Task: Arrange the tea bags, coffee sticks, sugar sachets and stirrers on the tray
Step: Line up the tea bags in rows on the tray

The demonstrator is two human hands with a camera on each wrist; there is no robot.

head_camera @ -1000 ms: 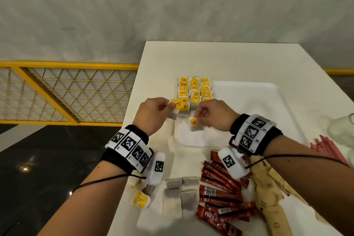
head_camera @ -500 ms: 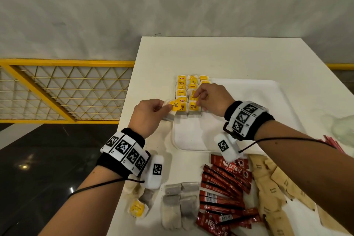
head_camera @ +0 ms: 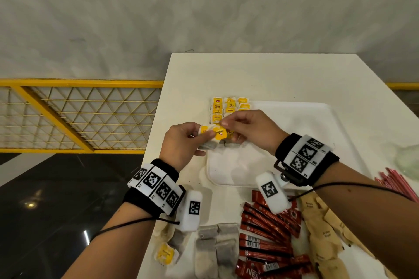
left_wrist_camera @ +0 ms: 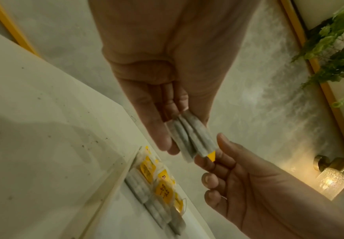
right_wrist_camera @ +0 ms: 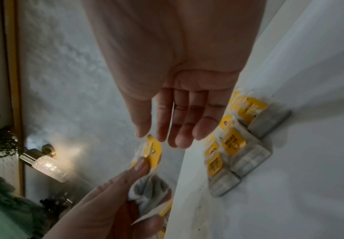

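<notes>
My left hand [head_camera: 203, 140] grips a small stack of tea bags [head_camera: 215, 137] with yellow tags, held over the left edge of the white tray [head_camera: 294, 142]. The right hand [head_camera: 224, 123] meets it from the right. Its thumb and forefinger pinch a corner of the top bag's yellow tag [left_wrist_camera: 211, 156]. Its other fingers stay nearly straight in the right wrist view. Rows of tea bags [head_camera: 229, 106] lie in the tray's far left corner. Loose tea bags [head_camera: 215, 247], red coffee sticks [head_camera: 265, 229], brown sugar sachets [head_camera: 322, 235] and red stirrers [head_camera: 399, 184] lie on the table in front of the tray.
The white table's left edge [head_camera: 156, 142] runs just beside my left hand, with a yellow mesh railing [head_camera: 68, 115] and dark floor beyond. A clear glass or plastic item [head_camera: 408, 158] sits at the right. Most of the tray's surface is bare.
The right hand has left the tea bag rows on the tray and come back left to the stack in my left hand, taking hold of a yellow tag. The left hand has barely moved.
</notes>
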